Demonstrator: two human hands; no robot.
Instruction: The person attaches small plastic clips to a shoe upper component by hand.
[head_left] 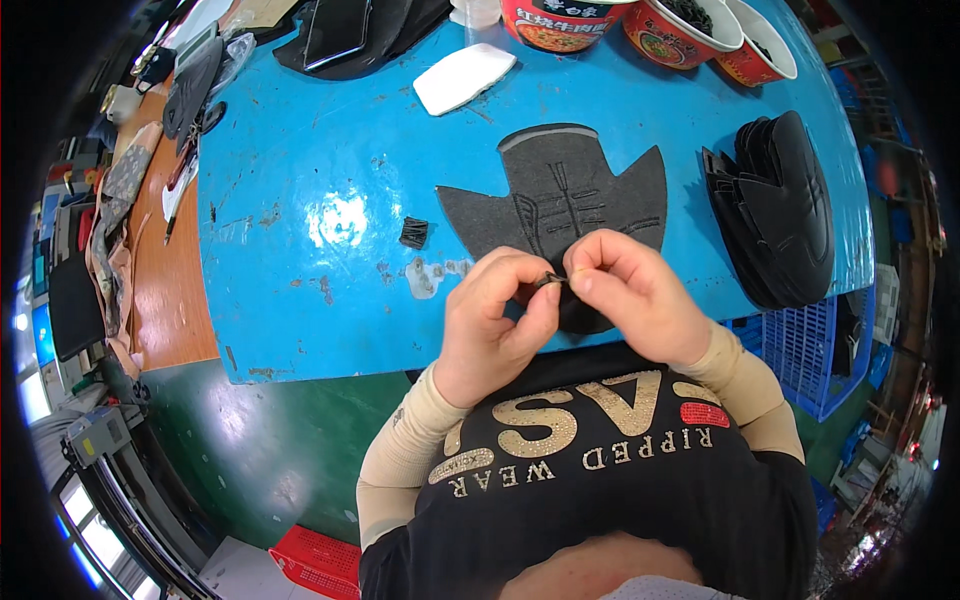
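My left hand (pixel 495 320) and my right hand (pixel 630 290) meet at the near edge of the blue table (pixel 300 300). Both pinch one small dark piece (pixel 549 280) between thumb and fingertips. Just beyond the hands lies a flat dark grey shoe-upper panel (pixel 560 195) with stitched lines, partly covered by my fingers. A small black ribbed bit (pixel 413 233) lies on the table to the left of the panel.
A stack of black shoe-upper pieces (pixel 780 210) sits at the right. A white foam pad (pixel 463 77) and red bowls (pixel 680 30) stand at the far edge. Dark pieces (pixel 340 40) lie far left. A blue crate (pixel 810 350) is at the right, a red one (pixel 315 560) below.
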